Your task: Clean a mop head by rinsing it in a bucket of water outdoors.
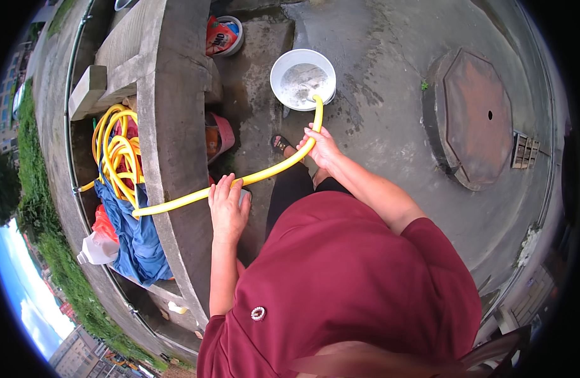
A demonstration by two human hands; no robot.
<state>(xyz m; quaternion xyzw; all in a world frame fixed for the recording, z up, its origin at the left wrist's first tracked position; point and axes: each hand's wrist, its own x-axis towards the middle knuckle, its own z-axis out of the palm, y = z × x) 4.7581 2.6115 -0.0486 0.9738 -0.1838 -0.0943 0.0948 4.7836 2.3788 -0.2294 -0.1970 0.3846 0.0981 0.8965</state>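
My right hand (320, 145) grips a yellow hose (276, 168) near its outlet end. That end bends down over the near rim of a white plastic bucket (279, 97), where water runs in and stirs the shallow contents. Further back along the hose, my left hand (227, 208) lies over it with the fingers straight and the thumb apart, touching rather than wrapped around it. From there the hose crosses a concrete ledge (182, 227) to a yellow coil (117, 156) in a recess on the left.
Beside the coil lie blue cloth (138, 241) and a translucent plastic jug (98, 249). A bucket holding a red detergent bag (220, 37) and a pink basket (224, 134) stand by the ledge. A raised rusty cover (479, 127) rises from the wet concrete floor on the right.
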